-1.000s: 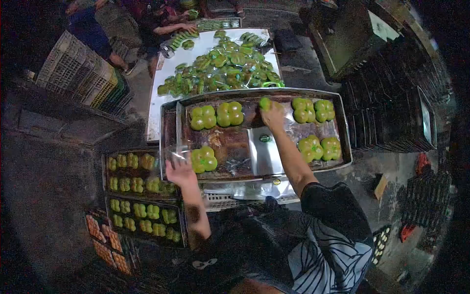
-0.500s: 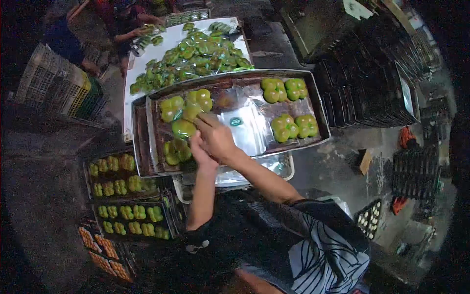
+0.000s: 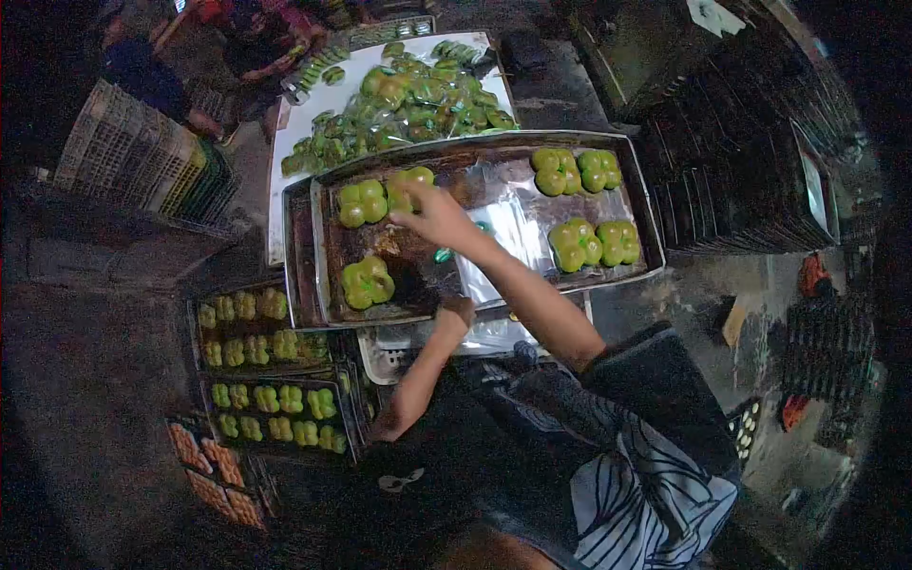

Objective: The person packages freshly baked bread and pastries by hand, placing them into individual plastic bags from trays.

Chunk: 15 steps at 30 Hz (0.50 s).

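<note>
A dark metal tray (image 3: 494, 157) lies before me with green clover-shaped buns in it. My right hand (image 3: 432, 217) curls its thumb and fingers around a green bun (image 3: 414, 180) at the upper left. Beside it sits another green bun (image 3: 362, 203), and a third bun (image 3: 368, 282) rests lower down. My left hand (image 3: 457, 310) is closed at the tray's near edge, on a clear plastic bag (image 3: 443, 256) with a green label; its fingers are partly hidden. A stack of clear bags (image 3: 499, 249) lies mid-tray, left of more buns (image 3: 576, 244).
Behind the tray, a white table (image 3: 296, 119) bears a heap of bagged green buns (image 3: 404, 104). Trays of buns (image 3: 275, 399) stand at lower left, stacked crates (image 3: 142, 152) at left, stacked dark trays (image 3: 731, 180) at right. Another person's hand (image 3: 275, 66) works at the far table.
My hands have moved apart: the right to the upper-left bun, the left down to the near edge. The bun they held has left the tray. A labelled bag now lies left of the stack.
</note>
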### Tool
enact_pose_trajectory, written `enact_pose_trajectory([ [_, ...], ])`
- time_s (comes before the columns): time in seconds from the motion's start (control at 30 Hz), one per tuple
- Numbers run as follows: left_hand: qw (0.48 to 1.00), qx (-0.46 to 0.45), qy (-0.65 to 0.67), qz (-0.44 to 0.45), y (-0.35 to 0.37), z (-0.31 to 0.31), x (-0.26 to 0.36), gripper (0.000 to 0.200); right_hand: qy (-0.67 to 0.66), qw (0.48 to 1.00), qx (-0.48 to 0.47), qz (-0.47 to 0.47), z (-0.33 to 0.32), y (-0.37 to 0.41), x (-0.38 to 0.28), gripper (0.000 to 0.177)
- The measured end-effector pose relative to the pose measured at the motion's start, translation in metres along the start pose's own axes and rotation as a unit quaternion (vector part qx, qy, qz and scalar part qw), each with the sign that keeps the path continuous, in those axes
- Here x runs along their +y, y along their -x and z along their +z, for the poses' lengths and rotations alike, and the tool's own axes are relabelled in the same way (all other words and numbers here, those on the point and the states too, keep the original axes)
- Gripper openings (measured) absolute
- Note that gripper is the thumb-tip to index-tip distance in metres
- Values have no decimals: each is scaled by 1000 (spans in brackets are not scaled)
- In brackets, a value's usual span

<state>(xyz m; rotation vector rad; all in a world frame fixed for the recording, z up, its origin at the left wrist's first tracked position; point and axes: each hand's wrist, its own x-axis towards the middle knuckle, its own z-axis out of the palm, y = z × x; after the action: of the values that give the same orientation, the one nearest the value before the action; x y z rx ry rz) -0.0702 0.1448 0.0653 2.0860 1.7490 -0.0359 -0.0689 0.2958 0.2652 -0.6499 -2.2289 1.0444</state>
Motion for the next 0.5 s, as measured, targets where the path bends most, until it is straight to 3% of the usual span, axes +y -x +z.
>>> enact_pose_trajectory([
  [0.07,955,166,231,-80,35,-74,9,23,-107,984,-55,133,-3,90,8,35],
  [0.1,955,163,233,-80,41,-90,12,23,-37,953,-217,206,3,133,35,35],
  [0.13,921,145,329,-147,43,-100,10,21,4,921,-280,270,-1,165,27,39],
  [0.17,875,123,418,-211,44,-110,13,19,6,949,-162,272,4,191,20,33],
  [0.2,855,91,469,-202,43,-120,26,18,6,976,18,216,19,208,31,22],
  [0.23,856,80,471,-197,40,-123,36,18,8,974,24,227,18,211,29,22],
  [0.3,799,118,551,-209,28,-128,52,16,78,958,50,272,11,210,34,16],
  [0.33,758,181,592,-203,22,-126,55,17,-60,946,19,317,-1,207,34,19],
  [0.37,794,294,512,-145,18,-121,63,12,-185,910,-2,371,-13,203,35,23],
  [0.4,829,235,493,-116,21,-135,75,16,-390,813,-52,431,-39,192,27,24],
  [0.43,859,175,473,-87,24,-143,85,21,-667,629,81,391,-40,191,38,30],
  [0.47,860,164,477,-80,20,-135,95,21,-575,681,164,424,-51,174,36,38],
  [0.5,791,207,572,-74,16,-124,103,28,-598,669,267,351,-55,160,29,40],
])
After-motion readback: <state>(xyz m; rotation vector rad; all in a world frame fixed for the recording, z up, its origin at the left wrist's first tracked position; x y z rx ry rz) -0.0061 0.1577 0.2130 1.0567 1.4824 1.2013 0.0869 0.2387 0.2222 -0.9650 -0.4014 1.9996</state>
